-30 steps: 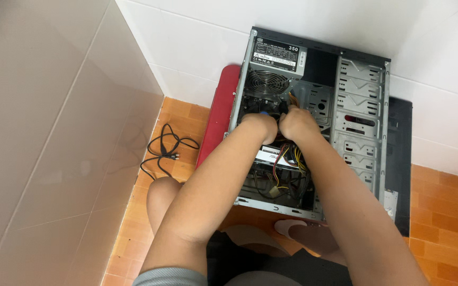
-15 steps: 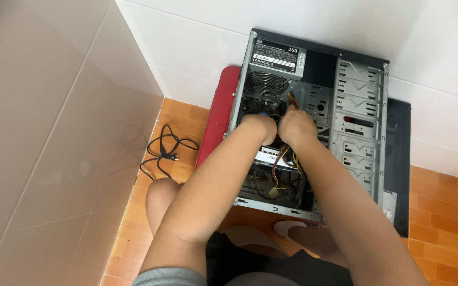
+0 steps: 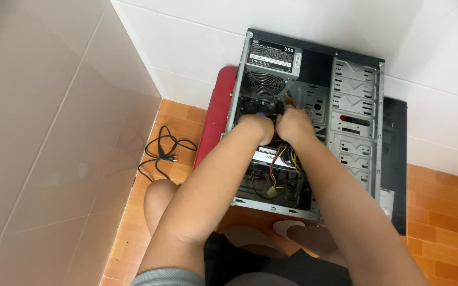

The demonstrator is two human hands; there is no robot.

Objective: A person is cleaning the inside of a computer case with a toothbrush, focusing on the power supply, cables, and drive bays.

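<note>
An open computer case lies on its side on the floor, its inside facing up. A power supply with a round fan grille sits at its far left end. Both my hands reach into the middle of the case, close together. My left hand is curled over parts near the black cooler. My right hand pinches at cables right beside it. Coloured wires run below my wrists. What the fingers grip is hidden.
A red cushion lies under the case's left edge. A black power cord is coiled on the orange tile floor at the left. White tiled walls stand behind and to the left. My knees and a foot are near the case's front.
Both hands have stayed in the same spot inside the case; only small finger shifts show.
</note>
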